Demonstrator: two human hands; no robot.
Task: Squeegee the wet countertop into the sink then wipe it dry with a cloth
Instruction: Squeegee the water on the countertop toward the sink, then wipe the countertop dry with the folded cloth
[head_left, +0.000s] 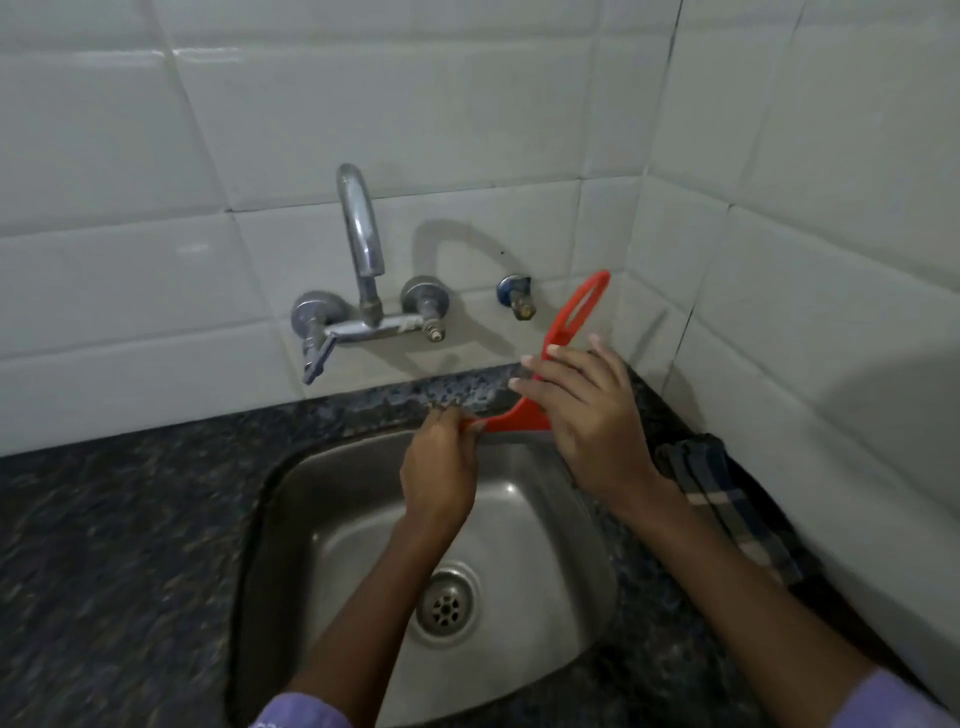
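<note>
Granite counter (130, 519) looks wet along the back strip, glare makes it hard to confirm. Steel sink (291, 499) sits directly below both grips. Checked cloth (727, 499) lies outboard of the right grip by the wall. Red squeegee (524, 415): right hand (587, 415) wraps the handle, left hand (441, 462) pinches the blade tip. Risks: blade tilts off the narrow strip and leaves water; handle clips the wall.
</note>
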